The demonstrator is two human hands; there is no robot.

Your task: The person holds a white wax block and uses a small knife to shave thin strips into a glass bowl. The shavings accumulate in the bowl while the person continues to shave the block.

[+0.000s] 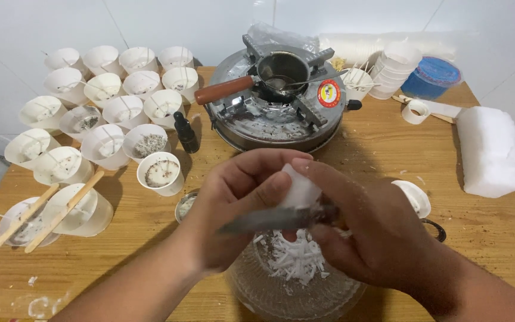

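The glass bowl runs off the bottom edge — the knife blade is motion-blurred.

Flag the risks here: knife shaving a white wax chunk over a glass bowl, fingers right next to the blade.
1. The left hand pinches the white wax chunk right above the knife blade held by the right hand; a slip could likely cut the left thumb.
2. Shavings fall toward the glass bowl, which sits near the table's front edge; some may scatter on the table.
3. A small metal cup stands close behind the left wrist and could be knocked.
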